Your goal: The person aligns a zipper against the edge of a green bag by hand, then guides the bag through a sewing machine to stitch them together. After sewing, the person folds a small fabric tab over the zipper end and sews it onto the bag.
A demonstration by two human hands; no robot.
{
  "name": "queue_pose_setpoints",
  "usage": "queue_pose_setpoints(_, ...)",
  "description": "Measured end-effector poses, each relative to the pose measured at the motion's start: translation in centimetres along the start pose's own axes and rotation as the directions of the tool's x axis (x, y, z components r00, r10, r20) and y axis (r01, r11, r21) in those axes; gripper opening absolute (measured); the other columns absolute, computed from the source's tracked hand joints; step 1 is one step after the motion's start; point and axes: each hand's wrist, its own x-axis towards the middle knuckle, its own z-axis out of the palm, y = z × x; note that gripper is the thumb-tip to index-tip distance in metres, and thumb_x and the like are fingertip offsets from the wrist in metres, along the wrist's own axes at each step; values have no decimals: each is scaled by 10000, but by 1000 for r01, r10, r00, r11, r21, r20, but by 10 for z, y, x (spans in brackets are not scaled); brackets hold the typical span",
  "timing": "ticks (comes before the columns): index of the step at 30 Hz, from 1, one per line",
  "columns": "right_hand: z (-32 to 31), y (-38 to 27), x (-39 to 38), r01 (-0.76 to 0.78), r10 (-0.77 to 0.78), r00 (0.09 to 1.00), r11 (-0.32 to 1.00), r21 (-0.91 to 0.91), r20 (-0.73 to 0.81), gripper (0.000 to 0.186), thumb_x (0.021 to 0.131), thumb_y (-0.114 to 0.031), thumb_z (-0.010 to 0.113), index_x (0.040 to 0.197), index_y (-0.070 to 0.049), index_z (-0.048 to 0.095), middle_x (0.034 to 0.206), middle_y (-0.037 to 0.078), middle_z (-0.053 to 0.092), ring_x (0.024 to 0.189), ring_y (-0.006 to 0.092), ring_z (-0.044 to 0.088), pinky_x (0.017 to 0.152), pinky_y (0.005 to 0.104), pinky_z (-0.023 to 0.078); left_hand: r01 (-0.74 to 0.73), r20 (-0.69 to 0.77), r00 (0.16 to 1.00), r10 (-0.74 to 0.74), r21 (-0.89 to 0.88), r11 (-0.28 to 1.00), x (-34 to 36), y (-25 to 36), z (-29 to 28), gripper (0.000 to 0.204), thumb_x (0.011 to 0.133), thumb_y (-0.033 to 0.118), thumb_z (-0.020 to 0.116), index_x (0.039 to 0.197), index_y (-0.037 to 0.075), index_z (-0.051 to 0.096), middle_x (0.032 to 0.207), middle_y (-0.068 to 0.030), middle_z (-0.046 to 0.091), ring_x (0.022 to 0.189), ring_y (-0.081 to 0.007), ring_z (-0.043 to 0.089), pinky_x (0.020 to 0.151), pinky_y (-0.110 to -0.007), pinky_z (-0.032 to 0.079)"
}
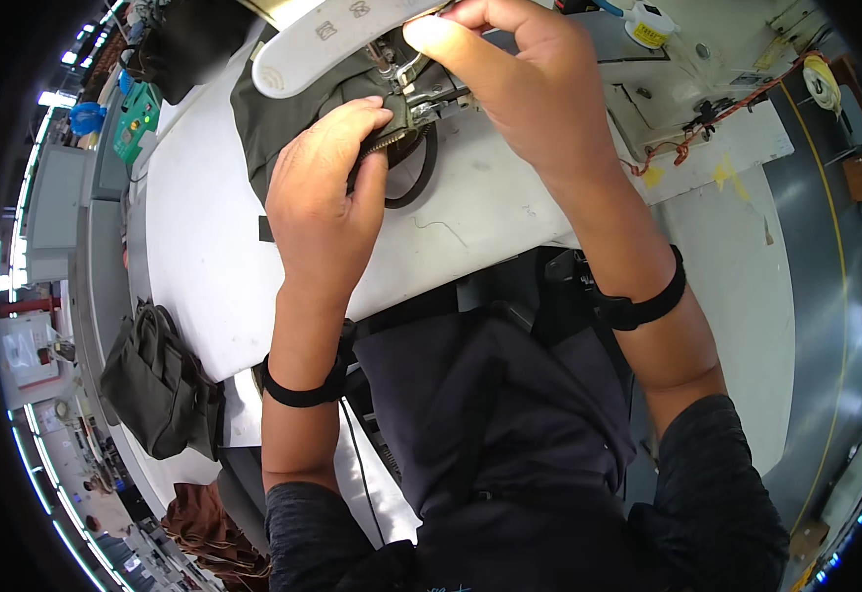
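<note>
A dark green fabric piece (269,116) lies under the needle area of a sewing machine (323,47). My left hand (327,187) grips its near edge, fingers on top and thumb below, close to the metal presser foot (417,103). A zipper (392,140) with metal teeth runs along that edge beside my fingertips. From beneath the fabric a dark strap loop (425,176) curves onto the white table. Raised at the right of the white machine head, my right hand (535,84) has thumb and forefinger brought together; whatever lies between them is hidden.
A dark green fabric bundle (163,385) sits at the table's left edge, with brown fabric (209,528) below it. A loose thread (441,229) lies on the white table (490,212). Red-orange cord (682,150) runs along the right side; a white bottle (648,25) stands behind.
</note>
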Motion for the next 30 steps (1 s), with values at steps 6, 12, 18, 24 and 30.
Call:
queue_pose_setpoints(6,19,44,-1,357,-466,851,852,-382,-242,198,804,-178,820,786,-48,671,777,25,634,786,201,600,839,366,476,-22,-6,1000,22,-23,999,5,1,5,306,807,-51,741,1089,66,765,1114,-65,779,1032,-251,732,911,-359,540)
queue_pose_setpoints(12,21,48,-4,330,-451,856,854,-403,-253,156,779,-201,808,795,-120,675,791,7,610,865,260,593,932,426,409,-15,2,1000,15,-63,998,5,0,1,295,817,-52,744,1085,66,775,1054,-67,770,978,-252,726,877,-351,533)
queue_pose_setpoints(18,21,40,1,346,-437,873,868,-355,-218,286,828,-136,824,749,24,600,713,59,620,662,192,580,651,330,450,26,-24,999,-28,-94,995,5,-1,8,294,846,-60,709,1104,66,776,1073,-88,765,995,-257,723,892,-355,538)
queue_pose_setpoints(24,28,30,-3,199,-357,886,870,-451,-296,221,845,-184,775,768,-32,634,822,134,671,851,340,646,855,463,466,43,-24,999,-44,-47,998,7,4,13,368,824,-99,646,1140,55,755,1272,-94,754,1029,-274,718,930,-368,555)
queue_pose_setpoints(30,33,42,6,256,-390,859,889,-379,-333,217,769,-214,780,709,-94,610,751,24,606,830,256,586,938,440,391,-31,-44,999,31,-11,999,12,1,11,357,813,-125,664,1109,47,763,1163,-80,792,990,-260,720,887,-351,580)
